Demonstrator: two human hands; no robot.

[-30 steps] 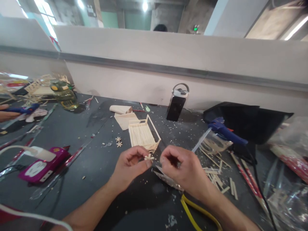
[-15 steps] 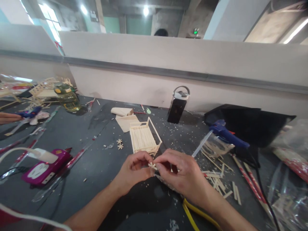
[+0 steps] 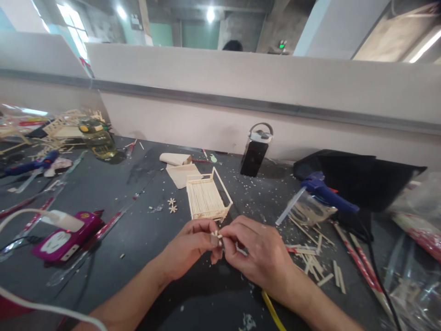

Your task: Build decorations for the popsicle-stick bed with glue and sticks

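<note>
My left hand point(image 3: 191, 246) and my right hand point(image 3: 257, 253) meet low in the middle of the view, fingertips pinched together on a tiny star-shaped piece of toothpick bits point(image 3: 216, 236). Both hands are closed on it. Just beyond them on the dark table point(image 3: 138, 184) stands a small tray-like frame of wooden sticks point(image 3: 206, 195). Two more little stick stars point(image 3: 171, 205) lie left of that frame. A yellow tool handle point(image 3: 274, 312) shows under my right wrist.
A blue glue gun point(image 3: 322, 191) rests on a clear dish at the right, beside loose sticks point(image 3: 313, 262) and a black bag point(image 3: 358, 177). A black bottle point(image 3: 255, 151) stands by the wall. A magenta power strip point(image 3: 64, 239) lies at the left, with another stick model point(image 3: 65, 128) behind.
My hands have come together: a second ago only the left held the star, and now the right fingertips pinch it too. The other person's hand at the far left has gone.
</note>
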